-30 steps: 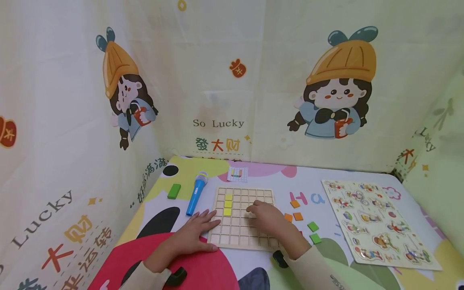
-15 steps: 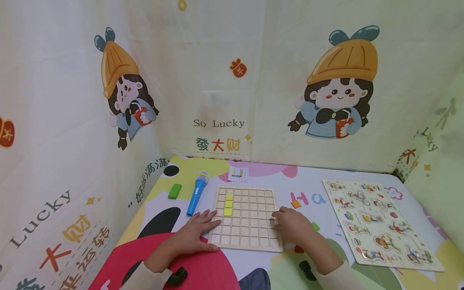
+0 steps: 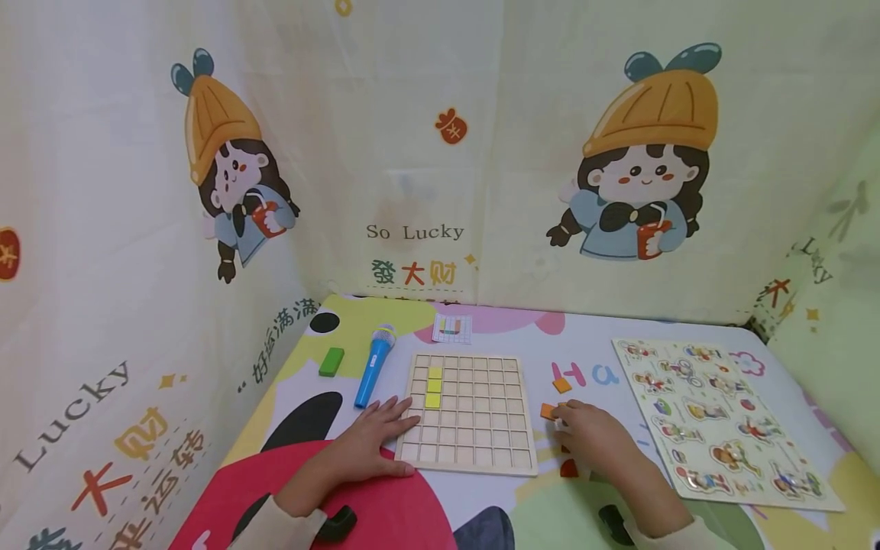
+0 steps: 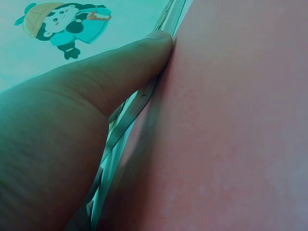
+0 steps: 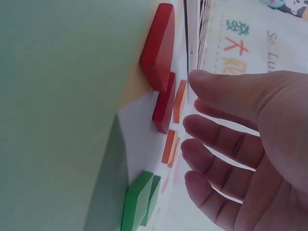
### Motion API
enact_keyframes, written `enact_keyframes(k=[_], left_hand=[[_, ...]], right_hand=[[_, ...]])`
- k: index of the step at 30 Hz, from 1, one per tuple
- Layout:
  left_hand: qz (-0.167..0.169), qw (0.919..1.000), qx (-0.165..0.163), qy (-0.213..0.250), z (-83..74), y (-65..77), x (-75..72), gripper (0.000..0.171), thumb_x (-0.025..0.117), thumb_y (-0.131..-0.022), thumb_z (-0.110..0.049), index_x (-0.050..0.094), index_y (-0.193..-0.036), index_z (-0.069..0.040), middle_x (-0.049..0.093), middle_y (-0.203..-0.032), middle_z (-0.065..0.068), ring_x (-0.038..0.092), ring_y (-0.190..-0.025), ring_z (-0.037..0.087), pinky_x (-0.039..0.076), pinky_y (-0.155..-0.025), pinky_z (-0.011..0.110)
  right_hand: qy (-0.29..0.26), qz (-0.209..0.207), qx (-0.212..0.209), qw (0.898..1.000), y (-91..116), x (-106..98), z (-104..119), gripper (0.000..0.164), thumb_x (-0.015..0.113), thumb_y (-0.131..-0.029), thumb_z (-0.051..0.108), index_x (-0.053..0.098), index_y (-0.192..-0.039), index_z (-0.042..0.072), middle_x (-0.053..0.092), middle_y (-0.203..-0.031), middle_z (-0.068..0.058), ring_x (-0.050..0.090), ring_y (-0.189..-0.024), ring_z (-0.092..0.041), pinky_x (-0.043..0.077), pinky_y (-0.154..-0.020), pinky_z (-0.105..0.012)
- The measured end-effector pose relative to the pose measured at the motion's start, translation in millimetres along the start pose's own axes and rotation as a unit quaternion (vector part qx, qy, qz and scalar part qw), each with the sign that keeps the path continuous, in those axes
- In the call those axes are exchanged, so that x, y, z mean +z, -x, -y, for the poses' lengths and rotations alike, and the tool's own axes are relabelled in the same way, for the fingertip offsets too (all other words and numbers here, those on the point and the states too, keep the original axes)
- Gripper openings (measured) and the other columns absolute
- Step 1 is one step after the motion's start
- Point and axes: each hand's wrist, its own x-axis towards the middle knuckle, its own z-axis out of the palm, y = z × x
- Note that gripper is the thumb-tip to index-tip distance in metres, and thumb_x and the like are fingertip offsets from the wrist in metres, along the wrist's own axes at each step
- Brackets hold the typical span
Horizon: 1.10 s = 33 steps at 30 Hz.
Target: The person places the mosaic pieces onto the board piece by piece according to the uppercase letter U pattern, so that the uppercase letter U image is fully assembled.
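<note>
Right hand shifted from pale wooden grid board to flat orange square tiles, lower right of centre, fingers parted, none gripped yet.

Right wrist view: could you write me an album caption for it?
A right hand poised near red tiles, orange tiles and green tiles on a tabletop.

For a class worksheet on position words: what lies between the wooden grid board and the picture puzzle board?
Orange tiles, red tiles and the right hand, which hides part of the stretch; the head view shows this.
</note>
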Motion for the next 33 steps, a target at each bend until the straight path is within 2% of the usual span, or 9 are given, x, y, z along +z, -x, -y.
enact_keyframes(k=[2, 5, 9, 13, 18, 23, 28, 33], left_hand=[[0.003, 1.0000, -0.003, -0.002, 0.5, -0.8, -0.5, 0.089, 0.062, -0.075, -0.074, 0.038, -0.150, -0.033, 0.020, -0.160, -0.007, 0.010, -0.147, 0.025, 0.009, -0.115, 0.054], [0.006, 1.0000, -0.002, -0.005, 0.9, -1.7, -1.1, 0.089, 0.062, -0.075, -0.074, 0.038, -0.151, -0.034, 0.019, -0.160, -0.008, 0.009, -0.147, 0.025, 0.008, -0.115, 0.053], [0.009, 1.0000, 0.000, -0.004, 1.1, -1.1, -1.1, 0.089, 0.062, -0.075, -0.074, 0.038, -0.150, -0.033, 0.020, -0.160, -0.007, 0.010, -0.147, 0.025, 0.009, -0.115, 0.054], [0.010, 0.9999, -0.005, 0.002, 0.0, 0.3, -1.5, 0.089, 0.063, -0.074, -0.073, 0.039, -0.150, -0.033, 0.021, -0.160, -0.007, 0.010, -0.147, 0.026, 0.009, -0.115, 0.055], [0.009, 0.9999, -0.008, 0.000, -1.6, 1.2, -1.5, 0.089, 0.064, -0.074, -0.073, 0.038, -0.150, -0.035, 0.021, -0.160, -0.008, 0.010, -0.147, 0.025, 0.009, -0.115, 0.055], [0.006, 0.9999, -0.008, 0.002, -1.8, 0.9, -1.2, 0.089, 0.064, -0.074, -0.072, 0.038, -0.150, -0.034, 0.021, -0.160, -0.007, 0.010, -0.147, 0.026, 0.009, -0.115, 0.055], [0.003, 1.0000, -0.007, 0.003, -2.0, 1.2, -0.8, 0.089, 0.064, -0.074, -0.072, 0.039, -0.150, -0.034, 0.022, -0.160, -0.007, 0.011, -0.147, 0.026, 0.009, -0.115, 0.055], [0.003, 1.0000, -0.008, 0.003, -2.4, 1.2, -0.8, 0.089, 0.064, -0.074, -0.072, 0.039, -0.150, -0.034, 0.022, -0.160, -0.006, 0.011, -0.147, 0.026, 0.010, -0.115, 0.056]], right_hand=[[-0.005, 0.009, 0.009, 1.000, 1.0, -0.1, -2.2, 0.025, 0.078, -0.082, 0.018, 0.071, -0.105, 0.010, 0.065, -0.104, -0.003, 0.060, -0.086, -0.021, 0.052, -0.081, -0.043], [-0.009, 0.016, 0.020, 1.000, 2.7, 0.9, -5.1, 0.022, 0.079, -0.081, 0.020, 0.071, -0.100, 0.011, 0.066, -0.100, -0.003, 0.060, -0.084, -0.020, 0.052, -0.079, -0.043], [-0.015, 0.026, 0.028, 0.999, 5.0, 3.1, -7.3, 0.018, 0.081, -0.079, 0.024, 0.068, -0.086, 0.014, 0.058, -0.078, 0.005, 0.052, -0.069, -0.014, 0.049, -0.066, -0.036], [-0.023, 0.038, 0.038, 0.998, 7.6, 3.5, -6.8, 0.021, 0.082, -0.078, 0.027, 0.065, -0.081, 0.016, 0.054, -0.071, 0.007, 0.047, -0.065, -0.014, 0.044, -0.061, -0.033], [-0.028, 0.041, 0.038, 0.998, 8.7, 2.3, -5.8, 0.022, 0.083, -0.077, 0.026, 0.068, -0.088, 0.015, 0.057, -0.073, 0.009, 0.048, -0.067, -0.013, 0.045, -0.063, -0.034], [-0.033, 0.030, 0.012, 0.999, 6.6, 3.7, -4.6, 0.018, 0.082, -0.078, 0.016, 0.068, -0.091, 0.016, 0.053, -0.074, 0.008, 0.047, -0.068, -0.014, 0.046, -0.065, -0.035], [-0.039, 0.030, 0.001, 0.999, 5.7, 6.2, -4.1, 0.023, 0.081, -0.077, 0.007, 0.072, -0.097, 0.016, 0.060, -0.086, 0.008, 0.050, -0.076, -0.014, 0.049, -0.075, -0.036], [-0.021, 0.011, -0.014, 1.000, 7.4, 6.9, -7.0, 0.027, 0.082, -0.076, 0.009, 0.074, -0.101, 0.014, 0.066, -0.098, 0.005, 0.060, -0.088, -0.016, 0.051, -0.083, -0.038]])
